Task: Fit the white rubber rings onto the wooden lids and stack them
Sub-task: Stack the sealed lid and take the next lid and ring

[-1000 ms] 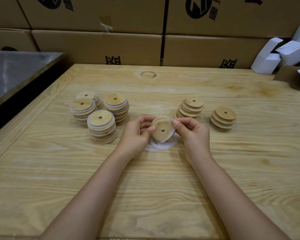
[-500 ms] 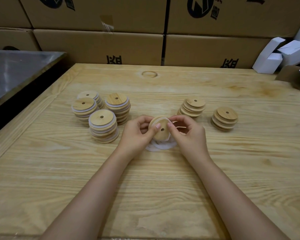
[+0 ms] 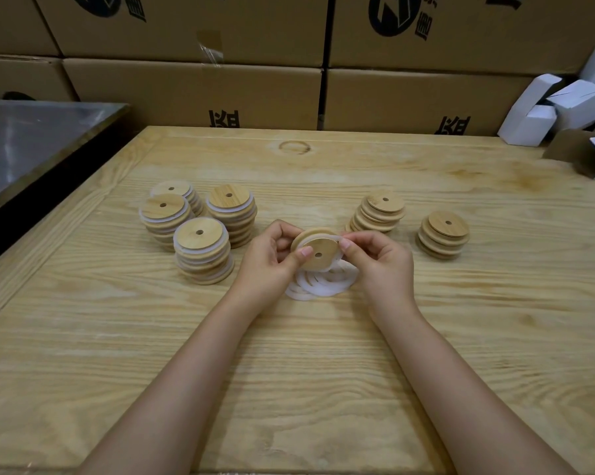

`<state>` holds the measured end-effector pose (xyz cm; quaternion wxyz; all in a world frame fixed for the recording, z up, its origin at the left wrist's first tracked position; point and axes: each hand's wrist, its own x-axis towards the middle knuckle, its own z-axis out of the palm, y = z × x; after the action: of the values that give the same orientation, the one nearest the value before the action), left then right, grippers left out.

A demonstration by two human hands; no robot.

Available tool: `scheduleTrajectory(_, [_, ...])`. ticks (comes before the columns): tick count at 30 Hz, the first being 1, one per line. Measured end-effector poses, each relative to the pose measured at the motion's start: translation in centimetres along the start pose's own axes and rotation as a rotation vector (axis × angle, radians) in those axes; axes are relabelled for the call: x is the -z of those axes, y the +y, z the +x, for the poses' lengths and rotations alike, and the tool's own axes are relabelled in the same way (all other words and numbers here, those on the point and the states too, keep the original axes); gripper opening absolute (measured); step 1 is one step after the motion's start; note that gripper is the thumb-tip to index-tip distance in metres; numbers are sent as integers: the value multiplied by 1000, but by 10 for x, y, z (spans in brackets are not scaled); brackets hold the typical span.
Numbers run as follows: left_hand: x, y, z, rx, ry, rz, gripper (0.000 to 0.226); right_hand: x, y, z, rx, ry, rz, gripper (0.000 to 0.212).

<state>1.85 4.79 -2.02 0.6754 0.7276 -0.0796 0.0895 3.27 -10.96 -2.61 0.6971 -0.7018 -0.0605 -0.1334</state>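
Head view, looking down on a pale pine table (image 3: 323,371). At the centre of the frame two bare hands meet just above the tabletop. The left hand (image 3: 272,258) grips a round, flat wooden lid with a small centre hole (image 3: 318,250), thumb on its face and fingers curled behind, tilting it toward the camera. The right hand (image 3: 381,265) pinches a thin white rubber ring (image 3: 337,238) against the lid's upper right edge; how far round the ring is seated cannot be told.

Directly below the hands lies a loose pile of spare white rubber rings (image 3: 323,284). At left centre stand four stacks of wooden lids with white rings showing (image 3: 201,252). At right centre stand two shorter stacks of bare wooden lids (image 3: 378,210). Brown cardboard cartons (image 3: 193,90) fill the top of the frame.

The lid looks light, stiff and smooth, best held by its rim and face. The ring looks soft, stretchy and likely to spring off, so it probably needs working round the edge in small pinches.
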Motion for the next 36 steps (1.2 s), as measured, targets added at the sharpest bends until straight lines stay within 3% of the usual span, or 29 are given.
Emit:
scheduleTrajectory(8, [1,-1,0,17,-25,-127,15,4,-5,5,-67,-94,117,19])
scheduleTrajectory(19, [-8,-3,1,29,50,-314,20,-5,-4,-4,90,-19,-155,23])
scheduleTrajectory(28, [-6,-3,-1,49,-46,-90,31,-1,-2,-1,34,66,-105,17])
scheduleTrajectory(36, [-4,-2,2,93,-32,-169,29,0,-1,0,-41,52,-5,12])
